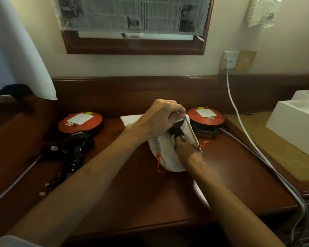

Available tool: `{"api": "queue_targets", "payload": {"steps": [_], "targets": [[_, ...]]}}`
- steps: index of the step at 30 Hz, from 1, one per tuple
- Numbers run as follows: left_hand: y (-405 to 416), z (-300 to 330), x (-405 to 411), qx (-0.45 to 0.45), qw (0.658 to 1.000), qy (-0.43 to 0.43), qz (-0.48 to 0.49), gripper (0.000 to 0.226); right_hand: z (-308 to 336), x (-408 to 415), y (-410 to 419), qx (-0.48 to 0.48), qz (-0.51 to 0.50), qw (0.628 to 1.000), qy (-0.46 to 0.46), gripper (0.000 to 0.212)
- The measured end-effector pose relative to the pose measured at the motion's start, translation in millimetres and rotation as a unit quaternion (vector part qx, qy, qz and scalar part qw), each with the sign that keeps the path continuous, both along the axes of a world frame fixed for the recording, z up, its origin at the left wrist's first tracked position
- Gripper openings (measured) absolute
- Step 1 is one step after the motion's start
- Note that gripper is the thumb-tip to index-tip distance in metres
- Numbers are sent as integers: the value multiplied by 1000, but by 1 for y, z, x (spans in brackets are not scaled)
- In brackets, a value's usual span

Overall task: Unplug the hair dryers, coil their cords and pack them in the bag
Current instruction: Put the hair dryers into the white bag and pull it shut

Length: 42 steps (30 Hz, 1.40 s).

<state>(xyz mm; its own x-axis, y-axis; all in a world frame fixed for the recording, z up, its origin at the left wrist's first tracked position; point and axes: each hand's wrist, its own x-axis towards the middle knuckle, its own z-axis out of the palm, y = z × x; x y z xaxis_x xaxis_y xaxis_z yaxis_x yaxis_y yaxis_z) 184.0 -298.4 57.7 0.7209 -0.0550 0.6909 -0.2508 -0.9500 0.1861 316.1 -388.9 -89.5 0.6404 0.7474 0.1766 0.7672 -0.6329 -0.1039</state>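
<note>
While both arms reach over the bench (150,202), L hand (161,116) has its grip clenched on the top rim of the white drawstring bag (169,157), fingers curled over the hem, holding the mouth up and apart. R hand (185,150) is at the mouth w/ fingers pushed inside, touching a black hair dryer (176,133) that sits partly in the bag; a yellow tag shows on it. Fingertips are hidden by the fabric, so can't tell whether the R grip wraps the dryer or just presses it.

Bag lies mid-bench, opening toward the back wall. Orange drawstring loop (161,163) hangs off its near-left edge. White corded trim runs along the mouth's R side.

Second hair dryer (70,147), black, lies on the bench well L of the bag, outside it; its ribbed cord (73,164) trails toward the near edge, plug pins (44,189) showing, not in any socket.

Two orange round socket reels: one back-L (80,121), just behind the loose dryer; one back-R (205,115), just beside the bag. No plugs in either top socket.

White plug (231,62) sits in the wall outlet, white cable (239,113) dropping past the R reel. White box (296,120) at far R.
</note>
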Motion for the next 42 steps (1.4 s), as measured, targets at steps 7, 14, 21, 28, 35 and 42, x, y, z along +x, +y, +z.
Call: {"api": "queue_targets", "payload": {"steps": [7, 14, 21, 28, 35, 42], "targets": [[2, -4, -7, -8, 999, 30, 13, 15, -2, -14, 0, 13, -66, 997, 22, 37], [18, -30, -22, -115, 949, 292, -5, 14, 46, -47, -65, -18, 30, 988, 149, 23], [55, -89, -20, -229, 940, 208, 142, 27, 118, -14, -111, 83, 84, 928, 352, 17], [80, -179, -12, -140, 866, 355, 323, 58, 33, 10, 12, 10, 119, 993, -7, 40], [83, -191, -15, -97, 865, 362, 333, 62, -1, 26, 21, -147, 74, 982, -95, 58], [82, -187, -18, -85, 861, 386, 320, 61, -1, 33, 29, -261, 47, 947, -184, 65]]}}
